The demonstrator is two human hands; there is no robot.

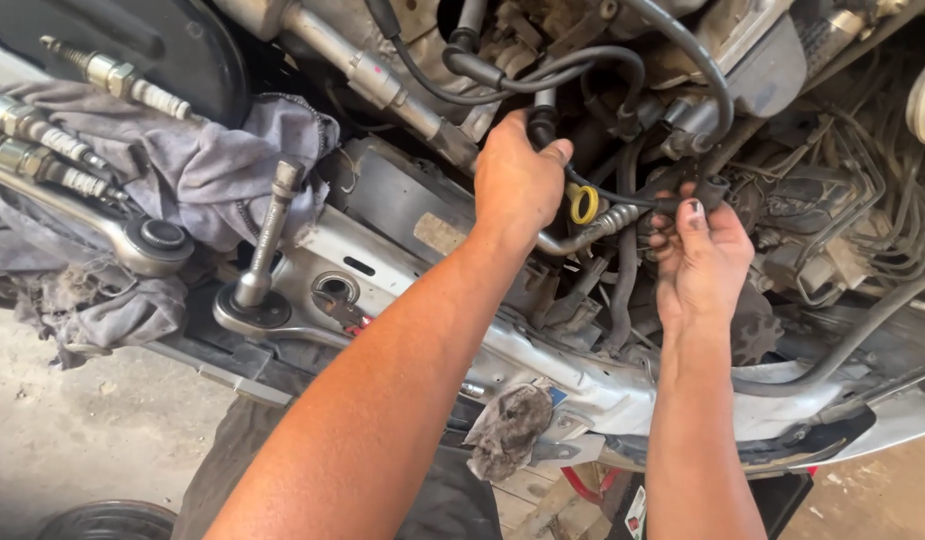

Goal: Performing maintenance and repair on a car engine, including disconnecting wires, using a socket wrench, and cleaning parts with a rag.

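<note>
Reaching into an open engine bay, the left hand (517, 180) closes around the upper end of a black cable boot (542, 125) among the hoses, fingers wrapped tightly. The right hand (697, 255) pinches a thin black wire (622, 198) that runs past a yellow ring (583, 203), just beside a ribbed metal pipe (597, 228). To the left, a socket wrench (265, 245) stands upright on the front crossbar, near a grey rag (197, 165) bearing three spark plugs (52, 150).
</note>
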